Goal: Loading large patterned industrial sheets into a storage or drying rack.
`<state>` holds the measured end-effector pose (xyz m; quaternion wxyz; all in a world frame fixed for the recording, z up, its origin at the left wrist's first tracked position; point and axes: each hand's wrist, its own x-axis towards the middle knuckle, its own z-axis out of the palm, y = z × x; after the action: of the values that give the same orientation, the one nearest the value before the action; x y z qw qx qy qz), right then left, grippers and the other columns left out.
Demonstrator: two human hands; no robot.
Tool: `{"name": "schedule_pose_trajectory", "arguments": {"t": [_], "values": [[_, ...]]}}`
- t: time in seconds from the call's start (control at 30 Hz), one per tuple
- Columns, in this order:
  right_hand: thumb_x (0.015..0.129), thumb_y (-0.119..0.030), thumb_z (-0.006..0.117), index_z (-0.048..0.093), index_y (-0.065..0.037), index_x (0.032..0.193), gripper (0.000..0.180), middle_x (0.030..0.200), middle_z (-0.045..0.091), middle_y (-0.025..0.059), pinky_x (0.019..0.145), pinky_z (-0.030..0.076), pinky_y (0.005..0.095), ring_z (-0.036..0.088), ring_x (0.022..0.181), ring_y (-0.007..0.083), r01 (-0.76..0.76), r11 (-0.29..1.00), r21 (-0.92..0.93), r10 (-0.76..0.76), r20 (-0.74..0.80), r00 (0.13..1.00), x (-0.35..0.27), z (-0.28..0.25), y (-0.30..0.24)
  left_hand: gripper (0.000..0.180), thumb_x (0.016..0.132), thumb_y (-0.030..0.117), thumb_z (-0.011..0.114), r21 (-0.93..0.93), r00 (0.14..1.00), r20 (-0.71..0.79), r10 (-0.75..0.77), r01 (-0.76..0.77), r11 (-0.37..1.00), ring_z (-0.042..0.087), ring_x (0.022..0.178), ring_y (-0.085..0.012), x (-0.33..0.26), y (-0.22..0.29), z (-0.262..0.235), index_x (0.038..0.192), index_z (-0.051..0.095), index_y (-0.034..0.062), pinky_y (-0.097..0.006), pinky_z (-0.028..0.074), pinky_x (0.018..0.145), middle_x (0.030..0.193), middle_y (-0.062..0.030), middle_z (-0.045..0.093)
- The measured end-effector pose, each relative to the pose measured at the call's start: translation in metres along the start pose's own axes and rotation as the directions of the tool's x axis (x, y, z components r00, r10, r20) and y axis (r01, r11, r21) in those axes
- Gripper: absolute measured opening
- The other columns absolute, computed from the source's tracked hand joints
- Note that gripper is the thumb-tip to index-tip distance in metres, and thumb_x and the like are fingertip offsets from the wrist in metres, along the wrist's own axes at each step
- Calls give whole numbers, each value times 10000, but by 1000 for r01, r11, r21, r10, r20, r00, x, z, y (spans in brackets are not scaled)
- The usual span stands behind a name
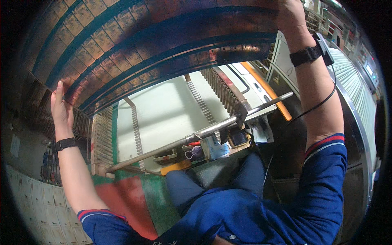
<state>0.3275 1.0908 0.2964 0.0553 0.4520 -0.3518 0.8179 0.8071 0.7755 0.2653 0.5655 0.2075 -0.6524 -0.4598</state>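
A large copper-coloured circuit board panel [134, 45], printed with rows of small rectangles between dark bands, is held up across the upper part of the view. At its lower left edge is my left hand [62, 110], closed on the panel with one finger extended along it. My right hand [290, 16] holds the opposite edge at the upper right; its fingertips are cut off by the frame. Below the panel stands a slotted metal rack [173, 147] with comb-like rows of teeth, in front of a white surface [163, 110]. The panel hangs above the rack, tilted.
An orange bar [267, 92] slants along the rack's right side. Below the rack's front rail lie a blue-and-white packet [216, 148] and a yellow-edged dark box [239, 138]. A white ribbed cover [353, 87] stands at right, pale lockers [38, 200] at lower left.
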Motion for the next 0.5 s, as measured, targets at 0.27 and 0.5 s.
{"name": "schedule_pose_trajectory", "arguments": {"t": [0.27, 0.5], "values": [[977, -320, 577, 621, -30, 1062, 305, 840, 595, 9, 672, 453, 273, 564, 755, 109, -181, 944, -274, 153, -123, 981, 62, -84, 36, 311, 933, 290, 663, 12, 973, -138, 187, -188, 982, 640, 928, -172, 7, 14, 42, 1022, 537, 20, -310, 569, 758, 1030, -97, 640], [969, -256, 583, 471, -74, 1406, 487, 1308, 558, 104, 1009, 438, 321, 520, 1229, 200, 273, 763, -586, -78, 335, 939, 72, -119, 39, 303, 895, 256, 716, -49, 937, -113, 329, -336, 940, 653, 865, -166, 34, 20, 47, 984, 558, 14, -305, 574, 731, 992, -109, 656]]}}
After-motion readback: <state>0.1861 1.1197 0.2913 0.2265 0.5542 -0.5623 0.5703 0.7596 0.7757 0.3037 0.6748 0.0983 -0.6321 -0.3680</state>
